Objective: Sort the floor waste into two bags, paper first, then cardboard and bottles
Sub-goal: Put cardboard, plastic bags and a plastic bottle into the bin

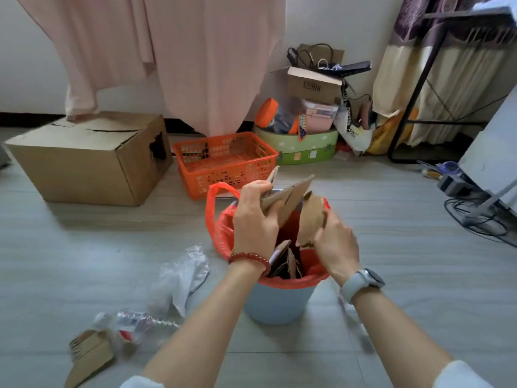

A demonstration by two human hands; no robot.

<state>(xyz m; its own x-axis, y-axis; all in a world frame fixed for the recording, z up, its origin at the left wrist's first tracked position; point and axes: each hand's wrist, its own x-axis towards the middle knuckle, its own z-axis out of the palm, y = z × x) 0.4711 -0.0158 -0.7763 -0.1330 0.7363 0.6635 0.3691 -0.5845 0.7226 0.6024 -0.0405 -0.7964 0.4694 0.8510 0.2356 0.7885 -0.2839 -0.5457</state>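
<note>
A pale blue bin (275, 305) lined with a red bag (221, 228) stands on the floor in front of me, with cardboard scraps (285, 264) inside. My left hand (256, 222) grips a folded cardboard piece (292, 198) above the bin's mouth. My right hand (335, 245) holds a smaller torn cardboard piece (310, 218) beside it. On the floor at lower left lie a crushed clear plastic bottle (134, 323), a clear plastic bag (181, 275) and another cardboard scrap (89, 357).
A big cardboard box (92, 158) sits at the left, an orange basket (226, 161) behind the bin. Clutter with a green tub (305, 147) and boxes fills the back wall. Cables (481, 217) and a metal rack (425, 88) stand at the right.
</note>
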